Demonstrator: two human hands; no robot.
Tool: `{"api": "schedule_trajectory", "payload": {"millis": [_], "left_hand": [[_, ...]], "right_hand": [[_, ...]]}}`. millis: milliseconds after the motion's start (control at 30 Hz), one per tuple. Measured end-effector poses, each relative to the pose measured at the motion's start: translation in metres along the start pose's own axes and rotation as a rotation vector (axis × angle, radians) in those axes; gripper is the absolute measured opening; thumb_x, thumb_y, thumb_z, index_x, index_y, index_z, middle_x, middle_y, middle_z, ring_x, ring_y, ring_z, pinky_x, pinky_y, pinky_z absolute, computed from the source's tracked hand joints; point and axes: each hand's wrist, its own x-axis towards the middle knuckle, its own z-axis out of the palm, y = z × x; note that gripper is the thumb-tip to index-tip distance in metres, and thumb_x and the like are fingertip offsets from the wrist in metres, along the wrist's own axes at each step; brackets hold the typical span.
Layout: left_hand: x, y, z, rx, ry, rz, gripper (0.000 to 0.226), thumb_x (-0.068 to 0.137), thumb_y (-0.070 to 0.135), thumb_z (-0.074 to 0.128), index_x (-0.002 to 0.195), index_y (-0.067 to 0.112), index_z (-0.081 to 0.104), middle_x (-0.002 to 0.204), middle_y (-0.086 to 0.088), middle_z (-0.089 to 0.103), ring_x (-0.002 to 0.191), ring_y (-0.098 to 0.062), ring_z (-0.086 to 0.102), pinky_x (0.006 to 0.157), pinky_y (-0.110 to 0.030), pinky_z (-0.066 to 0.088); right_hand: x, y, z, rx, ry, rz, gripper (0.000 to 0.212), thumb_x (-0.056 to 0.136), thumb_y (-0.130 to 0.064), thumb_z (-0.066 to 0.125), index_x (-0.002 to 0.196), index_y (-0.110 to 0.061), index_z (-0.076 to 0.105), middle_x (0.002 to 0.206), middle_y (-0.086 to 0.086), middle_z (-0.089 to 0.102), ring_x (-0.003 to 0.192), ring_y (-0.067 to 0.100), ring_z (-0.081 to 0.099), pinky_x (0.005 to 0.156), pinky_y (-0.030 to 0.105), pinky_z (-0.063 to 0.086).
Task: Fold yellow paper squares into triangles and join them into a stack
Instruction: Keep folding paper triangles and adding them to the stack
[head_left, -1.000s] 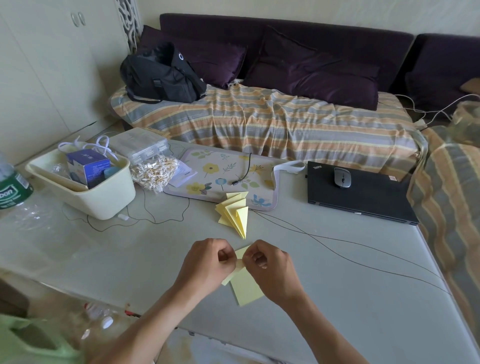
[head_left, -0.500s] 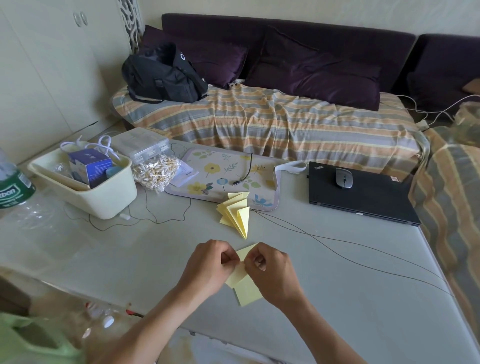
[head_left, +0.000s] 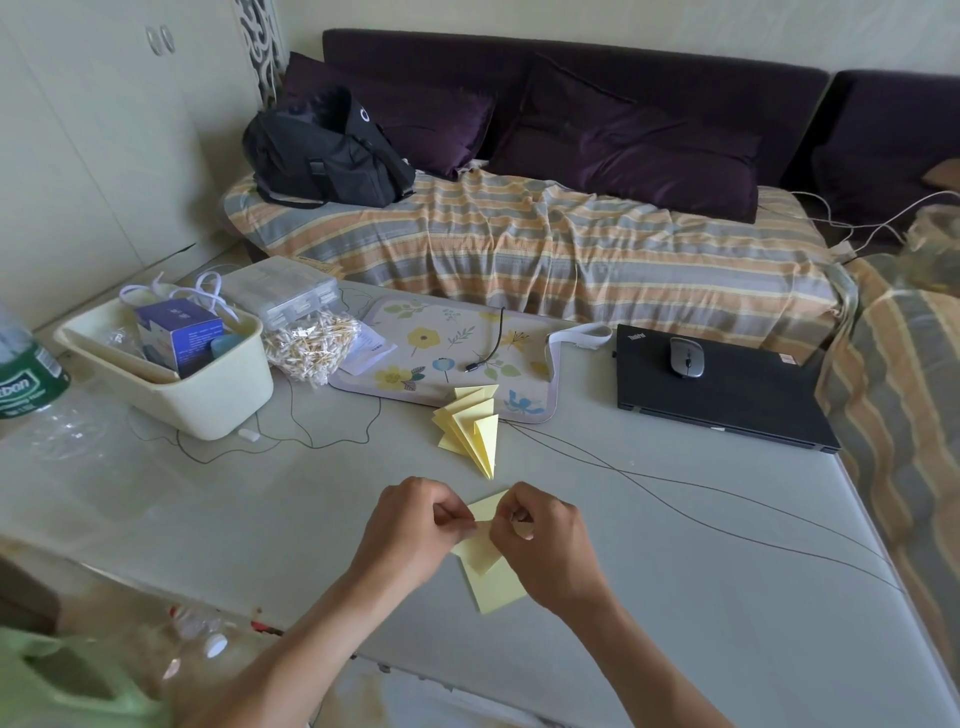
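Paper (head_left: 488, 566) pinched between both hands' fingers (head_left: 462, 519)

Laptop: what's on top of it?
A grey mouse sits on the closed black laptop, towards its far edge. Two small stickers also show on the lid. Anything under the laptop is hidden.

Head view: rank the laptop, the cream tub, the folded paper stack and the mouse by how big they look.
1. laptop
2. cream tub
3. folded paper stack
4. mouse
None look close enough to tie.
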Motion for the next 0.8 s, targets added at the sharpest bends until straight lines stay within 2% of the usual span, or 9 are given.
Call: {"api": "schedule_trajectory", "payload": {"millis": [200,367,467,633,800], "left_hand": [[-0.0018,0.0001,0.0009,0.022,-0.022,-0.002,0.008,0.082,0.024,0.084,0.077,0.025,0.077,0.055,0.014,0.061,0.055,0.004,0.058,0.049,-0.008,0.033],[-0.0036,0.0017,0.0025,0.037,0.015,0.017,0.008,0.082,0.034,0.082,0.079,0.029,0.077,0.054,0.013,0.047,0.060,-0.007,0.046,0.050,-0.019,0.028],[-0.0031,0.0021,0.0023,0.033,0.005,0.024,0.008,0.082,0.034,0.082,0.079,0.029,0.077,0.054,0.012,0.048,0.059,-0.006,0.046,0.048,-0.016,0.028],[-0.0028,0.0009,-0.0001,0.034,-0.001,0.037,0.008,0.082,0.032,0.083,0.082,0.025,0.079,0.050,0.010,0.043,0.050,-0.006,0.043,0.043,-0.014,0.030],[-0.0021,0.0018,-0.0012,0.018,-0.001,0.052,0.009,0.082,0.032,0.083,0.081,0.025,0.079,0.046,0.010,0.036,0.044,-0.006,0.037,0.042,-0.015,0.030]], "right_hand": [[-0.0014,0.0010,-0.0001,0.007,-0.095,0.046,0.006,0.087,-0.016,0.071,0.082,-0.013,0.070,0.074,-0.011,0.065,0.073,-0.008,0.058,0.065,0.009,0.042],[-0.0016,0.0007,0.0023,0.004,-0.043,0.000,0.010,0.086,-0.011,0.069,0.077,-0.014,0.065,0.070,0.000,0.064,0.071,0.018,0.053,0.058,0.017,0.038],[-0.0019,0.0010,0.0042,-0.006,-0.040,0.003,0.010,0.085,-0.011,0.068,0.076,-0.015,0.065,0.069,0.002,0.063,0.069,0.021,0.052,0.058,0.020,0.039],[-0.0022,0.0020,0.0016,0.008,-0.072,0.032,0.007,0.087,-0.014,0.072,0.080,-0.014,0.069,0.075,-0.006,0.068,0.074,0.006,0.058,0.062,0.013,0.043],[-0.0019,-0.0017,-0.0009,-0.006,-0.053,0.032,0.007,0.086,-0.014,0.073,0.080,-0.012,0.070,0.073,-0.008,0.066,0.072,-0.002,0.056,0.063,0.010,0.041]]}}
